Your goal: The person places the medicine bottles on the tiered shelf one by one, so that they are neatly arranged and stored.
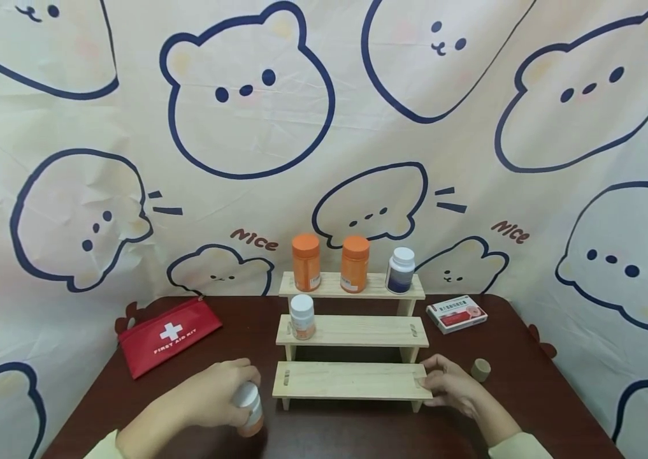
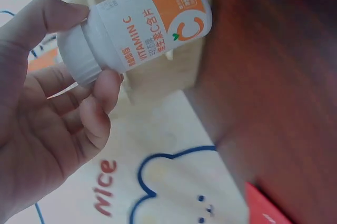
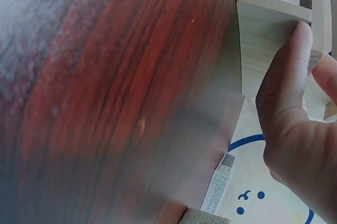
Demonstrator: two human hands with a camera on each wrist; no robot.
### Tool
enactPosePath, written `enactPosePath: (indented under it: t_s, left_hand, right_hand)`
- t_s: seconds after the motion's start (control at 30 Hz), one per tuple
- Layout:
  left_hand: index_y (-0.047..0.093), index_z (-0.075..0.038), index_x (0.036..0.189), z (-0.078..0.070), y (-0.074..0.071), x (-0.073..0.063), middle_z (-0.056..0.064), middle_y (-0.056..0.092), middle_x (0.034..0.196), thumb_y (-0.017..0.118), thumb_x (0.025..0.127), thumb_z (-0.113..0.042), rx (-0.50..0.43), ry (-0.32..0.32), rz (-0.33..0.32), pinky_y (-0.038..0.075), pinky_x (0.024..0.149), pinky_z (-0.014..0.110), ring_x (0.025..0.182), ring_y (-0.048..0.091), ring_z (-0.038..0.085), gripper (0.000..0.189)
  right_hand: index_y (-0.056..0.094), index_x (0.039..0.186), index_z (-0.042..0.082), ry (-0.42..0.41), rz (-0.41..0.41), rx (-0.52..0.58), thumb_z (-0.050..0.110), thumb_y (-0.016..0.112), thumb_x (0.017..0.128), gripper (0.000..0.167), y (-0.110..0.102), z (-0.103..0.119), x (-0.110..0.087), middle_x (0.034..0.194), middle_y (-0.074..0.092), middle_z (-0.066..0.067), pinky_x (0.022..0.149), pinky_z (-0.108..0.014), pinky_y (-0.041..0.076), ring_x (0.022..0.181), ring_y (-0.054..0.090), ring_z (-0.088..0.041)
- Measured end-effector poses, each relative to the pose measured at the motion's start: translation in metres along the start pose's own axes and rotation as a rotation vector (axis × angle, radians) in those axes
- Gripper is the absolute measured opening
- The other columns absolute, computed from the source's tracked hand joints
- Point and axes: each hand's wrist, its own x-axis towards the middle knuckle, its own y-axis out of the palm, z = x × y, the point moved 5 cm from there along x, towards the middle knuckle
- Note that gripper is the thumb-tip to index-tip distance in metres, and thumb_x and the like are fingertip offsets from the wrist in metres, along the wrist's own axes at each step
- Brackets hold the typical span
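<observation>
My left hand (image 1: 215,393) grips a white and orange vitamin C bottle (image 2: 150,24) round its white cap, left of the lowest shelf step. The bottle is slightly tilted in the head view. A three-step wooden shelf (image 1: 352,380) stands in the middle of the table. At the right end of its lowest step, my right hand (image 1: 454,384) pinches the board between thumb and fingers. A second white-capped bottle (image 1: 302,317) stands at the left of the middle step. On the top step are two orange bottles (image 1: 306,262) (image 1: 355,264) and a dark blue bottle with a white cap (image 1: 401,271).
A red first aid pouch (image 1: 171,335) lies at the table's back left. Right of the shelf lies a white and red medicine box (image 1: 457,313), with a small cork-like cylinder (image 1: 480,370) nearer the right hand. A printed cloth (image 1: 243,127) hangs behind the dark wooden table (image 1: 324,433).
</observation>
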Motion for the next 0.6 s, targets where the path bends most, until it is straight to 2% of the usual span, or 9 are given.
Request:
enactPosePath:
  t_s: [0.3, 0.4, 0.53, 0.6]
  left_hand:
    - [0.063, -0.015, 0.096, -0.034, -0.008, 0.040, -0.011, 0.053, 0.091, 0.073, 0.069, -0.017, 0.022, 0.074, 0.048, 0.047, 0.059, 0.020, 0.076, 0.051, 0.005, 0.028]
    - [0.064, -0.016, 0.099, -0.048, -0.010, 0.053, -0.006, 0.057, 0.104, 0.072, 0.071, -0.017, 0.020, 0.110, 0.071, 0.048, 0.063, 0.020, 0.081, 0.053, 0.005, 0.029]
    - [0.064, -0.015, 0.102, -0.073, -0.017, 0.077, -0.005, 0.056, 0.105, 0.072, 0.072, -0.017, 0.037, 0.176, 0.101, 0.048, 0.065, 0.019, 0.082, 0.054, 0.005, 0.031]
    - [0.063, -0.015, 0.105, -0.083, -0.021, 0.089, -0.008, 0.054, 0.098, 0.072, 0.073, -0.018, 0.058, 0.191, 0.105, 0.048, 0.064, 0.019, 0.080, 0.054, 0.005, 0.033]
  right_hand:
    - [0.042, 0.116, -0.001, 0.007, -0.014, 0.006, 0.006, 0.063, 0.082, 0.040, -0.002, -0.002, 0.001, 0.089, 0.055, -0.009, 0.063, -0.035, 0.056, 0.077, 0.061, -0.020]
    - [0.042, 0.115, 0.000, 0.009, -0.021, 0.005, 0.005, 0.062, 0.081, 0.040, -0.002, -0.003, 0.002, 0.088, 0.054, -0.009, 0.063, -0.035, 0.056, 0.076, 0.060, -0.020]
    - [0.042, 0.114, 0.000, 0.002, -0.030, 0.013, 0.004, 0.062, 0.080, 0.040, -0.003, -0.004, 0.001, 0.087, 0.055, -0.009, 0.061, -0.035, 0.056, 0.074, 0.060, -0.020]
    - [0.041, 0.114, 0.000, -0.002, -0.037, 0.009, 0.004, 0.062, 0.080, 0.040, -0.003, -0.002, 0.001, 0.088, 0.055, -0.009, 0.061, -0.035, 0.055, 0.074, 0.060, -0.021]
